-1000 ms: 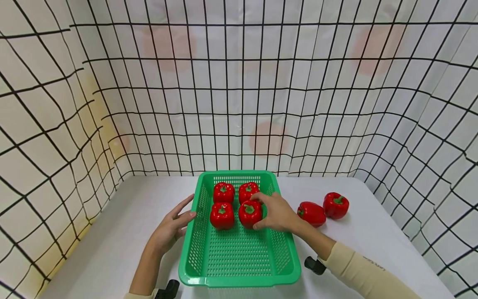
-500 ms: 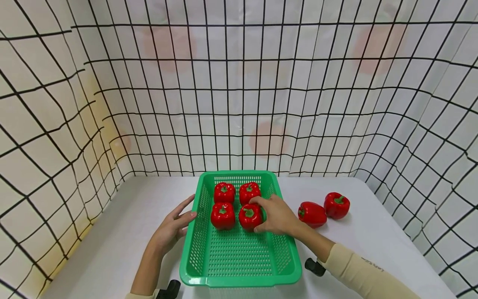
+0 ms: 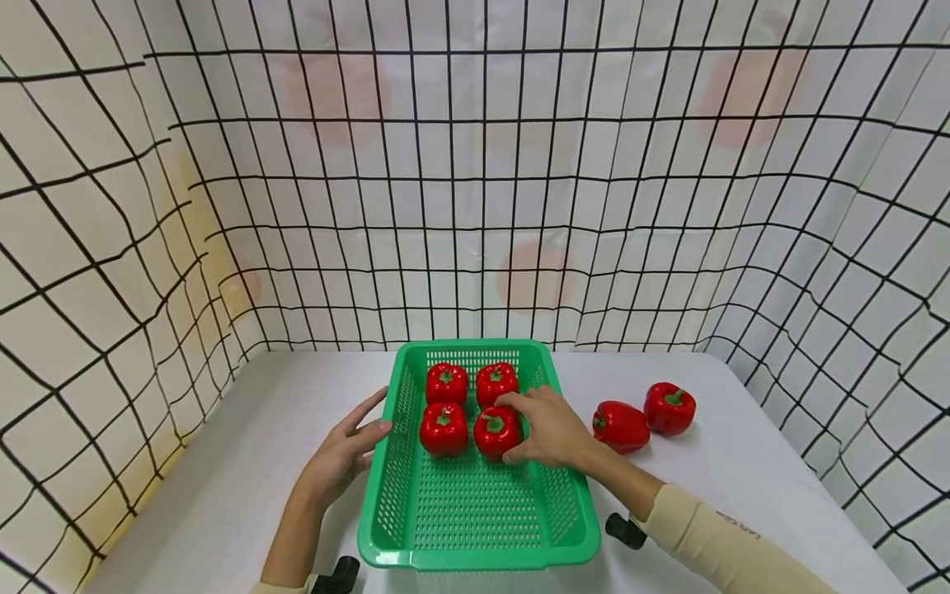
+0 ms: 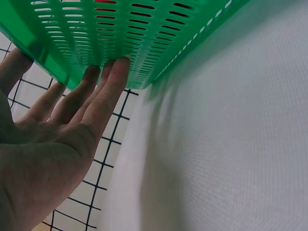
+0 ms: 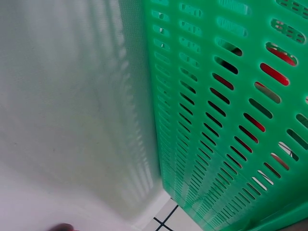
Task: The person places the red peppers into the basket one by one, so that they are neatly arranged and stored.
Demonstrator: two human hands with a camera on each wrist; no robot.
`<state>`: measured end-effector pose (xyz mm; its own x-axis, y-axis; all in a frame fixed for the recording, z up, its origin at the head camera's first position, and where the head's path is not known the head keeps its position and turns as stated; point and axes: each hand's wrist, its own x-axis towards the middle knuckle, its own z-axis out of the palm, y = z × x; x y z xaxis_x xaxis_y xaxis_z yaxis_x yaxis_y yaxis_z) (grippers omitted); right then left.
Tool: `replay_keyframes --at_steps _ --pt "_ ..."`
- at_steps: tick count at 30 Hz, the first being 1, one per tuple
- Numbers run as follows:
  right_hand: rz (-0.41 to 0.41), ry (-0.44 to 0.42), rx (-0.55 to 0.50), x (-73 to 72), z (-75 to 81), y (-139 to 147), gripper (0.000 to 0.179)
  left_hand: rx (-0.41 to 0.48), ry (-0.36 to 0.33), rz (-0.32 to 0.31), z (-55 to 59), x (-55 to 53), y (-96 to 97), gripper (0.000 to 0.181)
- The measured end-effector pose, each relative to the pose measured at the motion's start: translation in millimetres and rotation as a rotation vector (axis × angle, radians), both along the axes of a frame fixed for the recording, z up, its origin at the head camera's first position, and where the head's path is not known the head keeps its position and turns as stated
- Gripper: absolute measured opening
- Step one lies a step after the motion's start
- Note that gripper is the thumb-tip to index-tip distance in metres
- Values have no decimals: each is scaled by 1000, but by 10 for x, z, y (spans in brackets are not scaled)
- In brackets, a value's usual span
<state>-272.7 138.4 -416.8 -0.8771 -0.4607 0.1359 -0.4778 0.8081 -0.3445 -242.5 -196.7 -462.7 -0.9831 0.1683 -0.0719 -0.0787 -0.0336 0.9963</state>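
Note:
A green perforated plastic basket [image 3: 475, 511] stands on the white table, holding several red bell peppers in two rows. My right hand [image 3: 552, 429] reaches over the basket's right rim and grips the near-right bell pepper [image 3: 493, 437], thumb on its near side and fingers on its far side. Beside it stands the near-left bell pepper [image 3: 444, 431]. Behind are two more, the far-left bell pepper [image 3: 447, 384] and the far-right bell pepper [image 3: 496, 383]. Along the basket's left side, my left hand [image 3: 337, 458] rests with fairly straight fingers [image 4: 108, 94] against the outer wall.
Right of the basket, a bell pepper on its side [image 3: 621, 426] touches an upright bell pepper [image 3: 670, 408] on the table [image 3: 712, 487]. A black wire grid [image 3: 482, 223] with white sheeting behind it encloses the table at the back and both sides.
The gripped bell pepper and my right hand have shifted slightly down in the head view, with a small gap opening behind the pepper. My left hand stays at the basket's side.

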Motion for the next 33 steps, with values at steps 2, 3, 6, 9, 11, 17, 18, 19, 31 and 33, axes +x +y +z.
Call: replay_keyframes --at_steps 2,3,6,9,11,17,18,19,31,33 --pt "1 1 4 -1 -4 1 72 0 0 2 -1 -2 0 68" --pt "1 1 5 -1 -7 2 72 1 -1 2 -1 -3 0 68" --pt "6 1 3 6 -4 1 73 -3 3 2 -3 0 1 68" --pt "13 7 4 6 -5 -1 72 -7 8 4 -7 2 2 68" --pt "14 11 12 0 -10 -1 73 -8 9 7 -7 2 2 68" --pt "11 31 19 -11 -32 -7 75 -3 7 3 5 3 4 68" --pt "12 35 20 -11 -30 -9 75 -1 8 1 8 3 2 68" --pt "14 41 22 -11 -31 -10 75 1 8 0 11 4 1 68" --pt "10 53 47 -1 -6 -10 77 18 5 -28 22 13 -11 68" --pt "11 51 46 -5 -8 -13 77 22 1 -25 21 16 -13 67"
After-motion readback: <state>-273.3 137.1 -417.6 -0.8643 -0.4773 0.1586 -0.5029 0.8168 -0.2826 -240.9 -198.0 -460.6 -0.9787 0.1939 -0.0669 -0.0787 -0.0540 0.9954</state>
